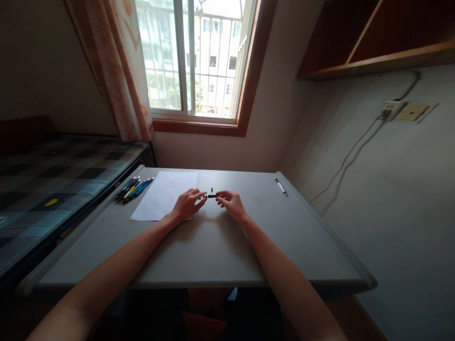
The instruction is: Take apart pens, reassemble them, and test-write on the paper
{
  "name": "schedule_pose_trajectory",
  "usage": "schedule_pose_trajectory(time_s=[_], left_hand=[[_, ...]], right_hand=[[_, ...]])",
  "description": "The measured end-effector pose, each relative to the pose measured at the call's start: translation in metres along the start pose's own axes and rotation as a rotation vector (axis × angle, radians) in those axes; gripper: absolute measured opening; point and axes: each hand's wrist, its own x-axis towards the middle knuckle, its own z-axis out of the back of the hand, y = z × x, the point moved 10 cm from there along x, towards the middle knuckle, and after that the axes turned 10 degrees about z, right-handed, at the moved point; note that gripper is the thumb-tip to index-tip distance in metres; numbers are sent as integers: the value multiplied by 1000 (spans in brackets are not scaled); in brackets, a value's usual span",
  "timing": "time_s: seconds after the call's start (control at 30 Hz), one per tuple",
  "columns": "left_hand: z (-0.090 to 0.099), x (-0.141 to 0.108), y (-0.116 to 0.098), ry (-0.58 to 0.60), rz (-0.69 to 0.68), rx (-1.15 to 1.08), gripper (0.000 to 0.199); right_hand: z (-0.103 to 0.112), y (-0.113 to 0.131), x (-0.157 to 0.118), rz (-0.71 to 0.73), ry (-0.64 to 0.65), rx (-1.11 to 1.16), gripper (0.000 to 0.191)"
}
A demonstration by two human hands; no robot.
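Observation:
Between my two hands a dark pen (212, 196) lies level, just above the table. My left hand (188, 203) pinches its left end with thumb and fingertips, over the right edge of a white sheet of paper (165, 194). At the other end, the fingers of my right hand (231, 203) are closed on the pen. A small dark and silvery piece (212, 189), perhaps a pen part, rests on the table just beyond the pen; it is too small to name for sure.
Several pens (133, 189) lie in a pile at the left of the grey table (213, 251). A single pen (280, 186) lies near the right edge. A bed (71, 175) stands at the left, a wall with a hanging cord (343, 163) at the right.

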Motion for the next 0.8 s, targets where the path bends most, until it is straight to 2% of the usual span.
schedule_pose_trajectory(time_s=[0.4,0.8], left_hand=[[7,1,-4,-45,-48,-79,26],[4,1,-3,-29,-56,-57,24]], right_hand=[[1,-2,0,0,-4,-9,32],[-1,0,-2,3,16,-39,26]])
